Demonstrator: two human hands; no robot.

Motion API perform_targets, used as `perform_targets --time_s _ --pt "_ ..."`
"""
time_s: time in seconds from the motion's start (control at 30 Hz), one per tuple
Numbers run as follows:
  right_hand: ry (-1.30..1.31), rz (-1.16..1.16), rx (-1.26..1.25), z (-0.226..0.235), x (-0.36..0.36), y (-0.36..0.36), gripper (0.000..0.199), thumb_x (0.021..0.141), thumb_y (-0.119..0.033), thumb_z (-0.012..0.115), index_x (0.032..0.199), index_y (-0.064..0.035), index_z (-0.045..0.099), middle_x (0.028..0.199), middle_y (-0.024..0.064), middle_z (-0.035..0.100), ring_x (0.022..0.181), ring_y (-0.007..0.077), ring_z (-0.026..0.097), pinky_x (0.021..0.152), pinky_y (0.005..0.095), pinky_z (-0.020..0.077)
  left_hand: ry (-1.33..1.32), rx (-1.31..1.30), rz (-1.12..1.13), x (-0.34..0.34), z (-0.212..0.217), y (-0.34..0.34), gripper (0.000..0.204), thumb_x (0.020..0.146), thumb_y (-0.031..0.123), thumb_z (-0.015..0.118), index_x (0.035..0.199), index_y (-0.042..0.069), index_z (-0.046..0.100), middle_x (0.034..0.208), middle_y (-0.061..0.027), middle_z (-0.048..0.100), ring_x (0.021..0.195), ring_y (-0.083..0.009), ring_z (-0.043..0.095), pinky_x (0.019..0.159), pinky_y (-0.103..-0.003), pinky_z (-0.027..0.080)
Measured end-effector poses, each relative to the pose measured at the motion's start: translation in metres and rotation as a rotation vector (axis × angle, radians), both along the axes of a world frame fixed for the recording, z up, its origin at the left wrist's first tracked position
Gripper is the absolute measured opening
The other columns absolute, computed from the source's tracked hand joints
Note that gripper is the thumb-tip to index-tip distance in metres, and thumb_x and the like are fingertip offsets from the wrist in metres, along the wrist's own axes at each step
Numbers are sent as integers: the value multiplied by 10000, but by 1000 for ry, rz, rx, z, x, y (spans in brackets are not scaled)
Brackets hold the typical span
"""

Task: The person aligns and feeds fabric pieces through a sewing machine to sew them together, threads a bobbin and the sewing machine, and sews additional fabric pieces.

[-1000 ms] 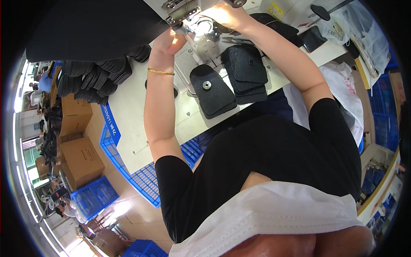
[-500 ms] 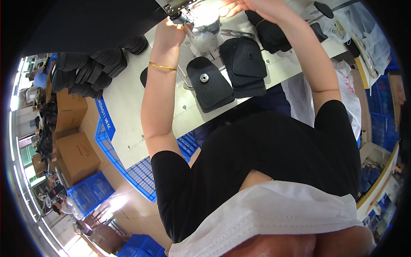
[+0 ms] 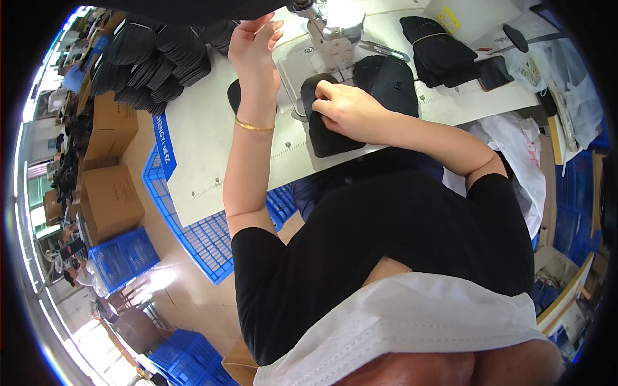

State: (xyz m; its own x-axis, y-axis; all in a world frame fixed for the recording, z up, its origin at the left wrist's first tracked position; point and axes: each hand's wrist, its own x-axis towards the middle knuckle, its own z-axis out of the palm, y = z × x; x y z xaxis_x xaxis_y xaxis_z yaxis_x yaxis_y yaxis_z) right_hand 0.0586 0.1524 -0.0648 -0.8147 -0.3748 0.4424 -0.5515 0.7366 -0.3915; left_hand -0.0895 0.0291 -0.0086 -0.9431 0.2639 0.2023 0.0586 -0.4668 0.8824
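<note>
My left hand [image 3: 254, 48] is raised left of the sewing machine [image 3: 338, 45], its fingers bent together. What they hold, if anything, is too small to make out. In front of the machine, my right hand [image 3: 351, 112] is closed over a black rounded pad [image 3: 331, 143] near the table's front edge. Its curled fingers hide what they pinch; the small metal bobbin seen earlier on this pad is out of sight. More black pads [image 3: 393, 80] lie stacked just beyond the right hand. Metal snips [image 3: 385, 50] rest behind that stack.
Bundles of black pads [image 3: 158, 55] are piled at the far left. A banded bundle [image 3: 438, 51] and a dark phone [image 3: 494, 72] lie on the right of the white table [image 3: 257, 183]. A blue crate [image 3: 199, 248] stands below its left edge, beside cardboard boxes [image 3: 112, 199].
My right hand has come from beside the machine head down onto the front pads, covering where the bobbin lay. My left hand has drawn away from the needle area. The view has shifted slightly.
</note>
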Motion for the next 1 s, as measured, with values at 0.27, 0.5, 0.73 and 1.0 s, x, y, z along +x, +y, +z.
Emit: perform_targets --time_s 0.27,0.5,0.73,1.0 --pt "-211 61 -403 69 28 42 151 762 9 703 900 -4 643 923 73 602 737 169 629 663 300 526 840 -87 463 72 2 0 184 836 -68 654 1003 -34 587 1056 -104 572 815 -181 587 750 -262 502" --pt "1049 -610 16 196 67 134 221 758 7 773 963 5 693 918 71 656 748 159 667 666 261 546 897 -255 -205 143 86 79 226 954 36 580 1145 -86 580 920 -162 690 702 -186 684 637 -270 553" --pt "869 -485 -298 205 56 137 207 787 -4 754 982 24 690 973 86 649 752 150 670 693 260 562 532 -71 -407 131 132 157 369 1075 201 380 1017 -97 590 815 -160 700 672 -189 704 596 -289 583" --pt "937 -442 -357 200 41 150 214 814 -31 747 1020 11 710 1027 94 641 767 147 678 655 245 537 611 -172 -295 136 133 161 289 1046 152 433 1020 -90 589 772 -147 705 658 -174 707 596 -286 581"
